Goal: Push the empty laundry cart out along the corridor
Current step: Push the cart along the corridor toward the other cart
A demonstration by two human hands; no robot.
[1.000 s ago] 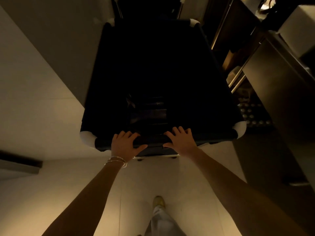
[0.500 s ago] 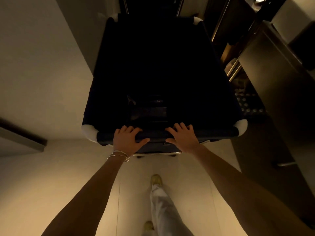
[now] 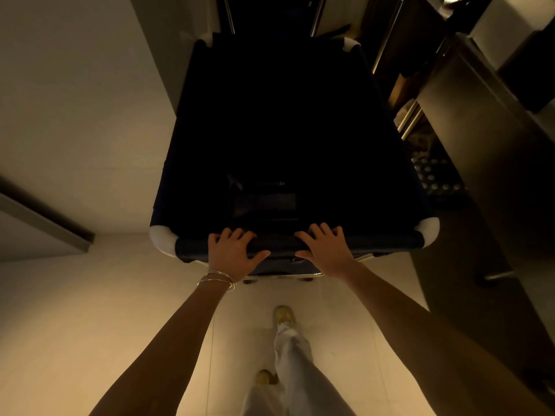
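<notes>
Fingers [image 3: 232, 235]: yours, both sets curled forward over the near rim of the cart [image 3: 288, 139], thumbs underneath on your side, so each hand clasps the padded bar.

Left hand [image 3: 232, 253]: on the rim left of centre, thin bangles [image 3: 217, 279] at the wrist just behind it.

Right hand [image 3: 326, 250]: on the same rim right of centre, a short stretch of bare bar between the two thumbs.

Cart: dark fabric bin, stretching away ahead of your fingertips; pale corner caps [image 3: 160, 240] outboard of each hand and at the far corners. The interior is too dark to tell its contents.

Floor [image 3: 90, 325]: pale tile, beneath and behind your wrists.

Wall [image 3: 75, 100]: pale, to the left of your left fingers, close along the cart's side.

Cabinet [image 3: 480, 139]: dark metal unit right of your right fingers, beside the cart.

Shoes [image 3: 282, 315]: two, pale, behind your hands, one ahead of the other.
</notes>
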